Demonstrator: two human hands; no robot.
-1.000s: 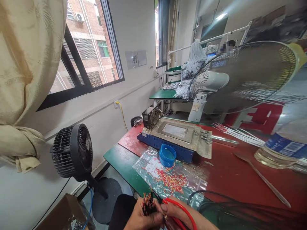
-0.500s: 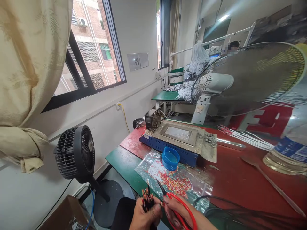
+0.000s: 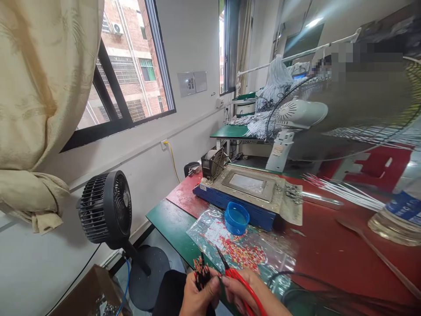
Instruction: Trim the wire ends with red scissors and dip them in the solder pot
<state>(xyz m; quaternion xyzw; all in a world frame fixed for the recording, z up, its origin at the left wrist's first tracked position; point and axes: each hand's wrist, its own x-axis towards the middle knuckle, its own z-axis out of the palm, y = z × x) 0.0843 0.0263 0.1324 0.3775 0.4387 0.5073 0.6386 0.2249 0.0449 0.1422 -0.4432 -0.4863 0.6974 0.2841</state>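
The wire bundle [image 3: 202,274], a bunch of dark strands with red and orange tips, stands upright in the left hand [image 3: 197,298], which is clenched round its lower part at the bottom edge of the view. Touching it on the right, the right hand [image 3: 251,294] grips the red-handled cutters [image 3: 235,276], whose dark tips point up and left, just beside the strand tips. Both hands sit at the near edge of the surface [image 3: 171,224], above the person's dark lap.

Just beyond the hands lies a clear plastic bag [image 3: 243,245] strewn with small red and yellow pieces, and past that a blue cap [image 3: 236,218] against a blue-based flat machine [image 3: 245,193]. To the right of the right hand black cables [image 3: 315,294] loop over the red mat, crowding that side. To the left of the left hand the surface ends; open air drops to a black floor fan [image 3: 105,210] and a cardboard box [image 3: 95,294]. A large desk fan [image 3: 335,118] stands far beyond.

Against the picture 1 second ago, the cutter tips now show clear above the fingers, and the whole scene has slid slightly rightward and down as the head turned; the hands remain pressed together.
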